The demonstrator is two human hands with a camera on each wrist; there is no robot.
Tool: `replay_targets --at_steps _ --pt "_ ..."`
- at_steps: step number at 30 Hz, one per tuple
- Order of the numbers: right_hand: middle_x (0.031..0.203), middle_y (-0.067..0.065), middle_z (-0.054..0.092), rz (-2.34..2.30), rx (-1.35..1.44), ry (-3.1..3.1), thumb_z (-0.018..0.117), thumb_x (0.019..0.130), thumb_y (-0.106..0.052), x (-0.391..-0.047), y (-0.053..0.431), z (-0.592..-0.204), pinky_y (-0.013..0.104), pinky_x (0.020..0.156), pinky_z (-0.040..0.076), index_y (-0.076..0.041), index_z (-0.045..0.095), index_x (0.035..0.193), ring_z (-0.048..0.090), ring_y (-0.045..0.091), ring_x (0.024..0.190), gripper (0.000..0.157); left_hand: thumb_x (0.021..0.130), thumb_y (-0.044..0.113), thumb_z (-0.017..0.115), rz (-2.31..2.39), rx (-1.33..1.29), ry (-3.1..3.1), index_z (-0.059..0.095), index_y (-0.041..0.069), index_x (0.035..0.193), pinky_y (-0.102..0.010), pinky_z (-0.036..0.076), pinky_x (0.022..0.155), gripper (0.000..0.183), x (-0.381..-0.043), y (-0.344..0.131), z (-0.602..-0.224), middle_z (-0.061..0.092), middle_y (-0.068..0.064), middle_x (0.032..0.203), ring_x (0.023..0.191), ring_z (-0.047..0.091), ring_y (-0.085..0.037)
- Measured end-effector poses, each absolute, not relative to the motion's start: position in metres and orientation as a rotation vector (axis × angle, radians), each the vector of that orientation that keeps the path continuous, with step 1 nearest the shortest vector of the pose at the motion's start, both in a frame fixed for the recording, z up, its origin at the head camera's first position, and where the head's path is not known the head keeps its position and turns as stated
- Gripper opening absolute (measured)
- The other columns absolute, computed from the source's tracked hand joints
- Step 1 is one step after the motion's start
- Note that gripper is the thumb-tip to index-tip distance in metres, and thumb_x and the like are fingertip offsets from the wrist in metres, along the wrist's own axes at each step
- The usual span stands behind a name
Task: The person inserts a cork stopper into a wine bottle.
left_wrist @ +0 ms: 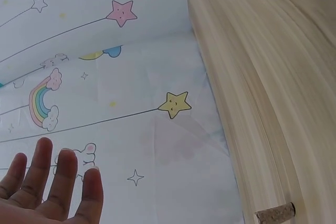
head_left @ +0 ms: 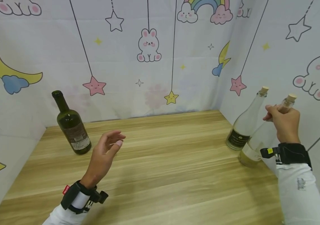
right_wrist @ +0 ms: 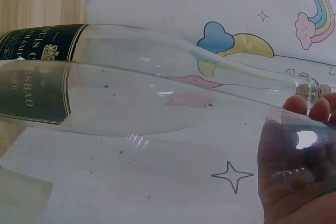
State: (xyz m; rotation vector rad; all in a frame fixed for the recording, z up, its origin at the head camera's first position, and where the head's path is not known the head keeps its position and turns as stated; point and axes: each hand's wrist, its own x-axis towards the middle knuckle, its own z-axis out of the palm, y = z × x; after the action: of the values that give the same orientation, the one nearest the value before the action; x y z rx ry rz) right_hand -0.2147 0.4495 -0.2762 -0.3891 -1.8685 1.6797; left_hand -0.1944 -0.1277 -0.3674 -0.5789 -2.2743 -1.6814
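My right hand (head_left: 288, 123) grips the neck of a clear glass bottle (head_left: 263, 136), just below its cork (head_left: 291, 97). This bottle leans with its base close to the tabletop, and a pale label shows low on it. Right behind it stands a second clear bottle (head_left: 247, 117), corked and dark-labelled; the two overlap in the right wrist view, where my fingers (right_wrist: 294, 104) curl at the neck. My left hand (head_left: 103, 153) hovers over the table with fingers loosely bent and nothing in it. Nearest to it is a dark green bottle (head_left: 74, 128) with a brown label.
The wood-grain table (head_left: 160, 175) is bounded by cloth walls (head_left: 126, 62) printed with stars, rabbits and moons. The clear bottles are close to the right wall. In the left wrist view a short cork-like cylinder (left_wrist: 275, 213) appears at the table's edge.
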Motion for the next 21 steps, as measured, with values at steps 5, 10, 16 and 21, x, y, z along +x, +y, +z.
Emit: replay_targets --at_steps 5,10,16,21 --pt "0.068 -0.008 0.069 1.624 -0.413 -1.910 0.081 0.085 -0.023 -0.211 0.449 -0.278 0.008 0.066 0.051 -0.004 0.069 0.079 0.067 0.005 0.060 0.023 0.105 0.014 0.053 -1.654 -0.562 -2.274 0.047 0.012 0.141 -0.025 0.044 0.096 0.037 -0.195 -0.131 -0.368 0.063 -0.008 0.128 0.116 0.059 -0.016" --pt "0.096 -0.012 0.069 1.552 -0.519 -1.856 0.085 0.079 -0.027 -0.204 0.442 -0.276 0.021 0.096 0.039 -0.015 0.065 0.109 0.058 0.003 0.096 0.038 0.104 0.013 0.054 -1.622 -0.520 -2.258 0.048 0.009 0.141 -0.020 0.043 0.096 0.038 -0.194 -0.137 -0.364 0.062 -0.010 0.128 0.116 0.056 -0.010" --pt "0.147 -0.004 0.044 1.346 -0.448 -1.763 0.080 0.085 -0.010 -0.171 0.412 -0.260 0.015 0.121 0.017 -0.018 0.038 0.145 0.033 0.008 0.140 0.074 0.104 0.012 0.054 -1.545 -0.415 -2.209 0.049 0.006 0.139 -0.015 0.042 0.094 0.036 -0.198 -0.152 -0.356 0.062 -0.011 0.127 0.115 0.054 -0.005" --pt "0.145 0.000 0.040 0.946 -0.246 -1.651 0.079 0.080 -0.009 -0.141 0.380 -0.252 0.012 0.120 0.013 -0.007 0.039 0.141 0.032 0.009 0.139 0.073 0.101 0.011 0.059 -1.428 -0.319 -2.175 0.055 0.006 0.135 -0.014 0.042 0.092 0.035 -0.206 -0.168 -0.354 0.063 -0.011 0.125 0.113 0.055 -0.012"
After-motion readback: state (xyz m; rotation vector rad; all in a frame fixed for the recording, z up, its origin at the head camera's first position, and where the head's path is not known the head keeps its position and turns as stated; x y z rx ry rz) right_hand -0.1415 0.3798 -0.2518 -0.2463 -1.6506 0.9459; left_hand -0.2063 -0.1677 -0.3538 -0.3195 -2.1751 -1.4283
